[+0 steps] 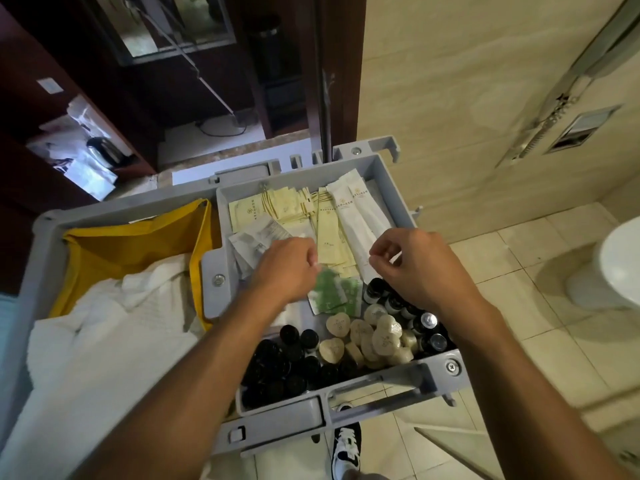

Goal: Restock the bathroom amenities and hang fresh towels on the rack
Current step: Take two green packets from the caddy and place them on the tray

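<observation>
left hand (287,268), right hand (417,266) over tray (385,183) | long sachets (353,216) point away

**Inspector:** Light levels?

**Surveyor:** Uneven. The wall (467,98) and floor (519,358) on the right are bright and evenly lit, seemingly from overhead. The doorway (214,98) at upper left is dim, its detail lost in the dark.

**Inspector:** Shadows and glare?

**Surveyor:** There is a soft shadow on the floor beside the toilet (620,268), whose rim is nearly blown out. Small glints show on the caps (428,319).

**Inspector:** Sharpness?

**Surveyor:** The left hand (284,268) and the green packets (332,294) are smeared. Straight lines bow toward the edges, and the cart (45,244) rim curves. The picture is generally soft.
</observation>
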Tool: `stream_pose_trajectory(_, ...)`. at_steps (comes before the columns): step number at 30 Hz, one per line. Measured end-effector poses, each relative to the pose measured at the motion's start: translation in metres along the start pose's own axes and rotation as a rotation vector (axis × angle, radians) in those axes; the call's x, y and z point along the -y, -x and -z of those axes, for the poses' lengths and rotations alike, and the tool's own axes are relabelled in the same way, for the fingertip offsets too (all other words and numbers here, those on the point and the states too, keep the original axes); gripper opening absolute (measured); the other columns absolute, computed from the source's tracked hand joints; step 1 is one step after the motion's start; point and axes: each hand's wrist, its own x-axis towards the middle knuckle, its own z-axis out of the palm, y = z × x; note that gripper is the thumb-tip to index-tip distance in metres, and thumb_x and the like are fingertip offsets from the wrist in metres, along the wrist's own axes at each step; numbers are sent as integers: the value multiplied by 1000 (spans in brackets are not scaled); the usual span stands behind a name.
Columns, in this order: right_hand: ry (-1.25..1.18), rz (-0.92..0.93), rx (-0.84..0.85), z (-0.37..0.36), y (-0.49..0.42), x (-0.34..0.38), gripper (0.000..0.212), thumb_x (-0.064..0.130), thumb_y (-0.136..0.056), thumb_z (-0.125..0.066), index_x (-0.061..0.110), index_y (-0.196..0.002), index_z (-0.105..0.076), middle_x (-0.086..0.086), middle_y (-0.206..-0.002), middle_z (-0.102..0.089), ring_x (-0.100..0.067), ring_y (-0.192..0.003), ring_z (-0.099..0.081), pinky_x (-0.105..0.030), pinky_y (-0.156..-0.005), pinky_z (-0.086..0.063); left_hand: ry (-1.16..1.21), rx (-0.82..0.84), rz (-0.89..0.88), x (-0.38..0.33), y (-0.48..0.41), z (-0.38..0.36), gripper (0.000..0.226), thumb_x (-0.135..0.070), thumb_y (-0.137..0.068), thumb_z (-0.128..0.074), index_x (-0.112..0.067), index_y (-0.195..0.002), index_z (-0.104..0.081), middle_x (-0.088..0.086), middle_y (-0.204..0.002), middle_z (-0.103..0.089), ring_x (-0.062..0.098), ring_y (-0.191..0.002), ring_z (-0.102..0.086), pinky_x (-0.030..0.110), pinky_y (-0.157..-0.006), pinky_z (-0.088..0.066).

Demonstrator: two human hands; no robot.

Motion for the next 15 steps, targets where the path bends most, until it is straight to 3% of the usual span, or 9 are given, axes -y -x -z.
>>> stream_pose_trajectory(2, 9, 15, 9, -3, -9, 4, 10, 24, -93, -67, 21, -97, -75, 10, -88, -72, -9, -77, -66, -16, -61, -45, 96, -35, 13, 6, 5, 24, 10, -23, -97, -63, -21, -89, -57, -2, -88, -65, 9, -74, -57, 23, -59, -38)
stream_pose_trajectory(4, 22, 34, 27, -7, -18, 10, 10, 21, -93, -66, 21, -99, -75, 7, -91, -73, -12, -81, -66, -16, -63, -48, 158, -88, 23, 13, 12, 43, 12, -25, -98, -62, -24, -89, -54, -1, -80, -68, 7, -66, -55, 24, -55, -36)
stream_pose_trajectory(7, 58, 49, 122, -29, -37, 23, 13, 18, -94, -64, 21, -102, -75, 1, -97, -75, -19, -89, -68, -31, -78, -58, 324, -173, 111, 28, 24, 61, 3, -26, -98, -63, -25, -99, -61, -3, -96, -71, 9, -81, -63, 27, -62, -50)
stream_pose_trajectory(10, 189, -8, 278, -59, -53, 34, 18, 14, -93, -63, 14, -108, -73, -7, -106, -72, -26, -93, -68, -31, -77, -56, 512, -198, 193, 38, 39, 70, 16, -21, -99, -62, -20, -114, -66, -2, -107, -65, 5, -85, -64, 22, -55, -56)
stream_pose_trajectory(15, 376, -92, 409, -99, -47, 45, 24, 21, -100, -51, 2, -112, -59, -16, -115, -64, -32, -106, -64, -31, -76, -45, 769, -200, 237, 45, 63, 82, 21, -13, -96, -66, -22, -115, -68, -11, -96, -64, 7, -77, -69, 20, -52, -56)
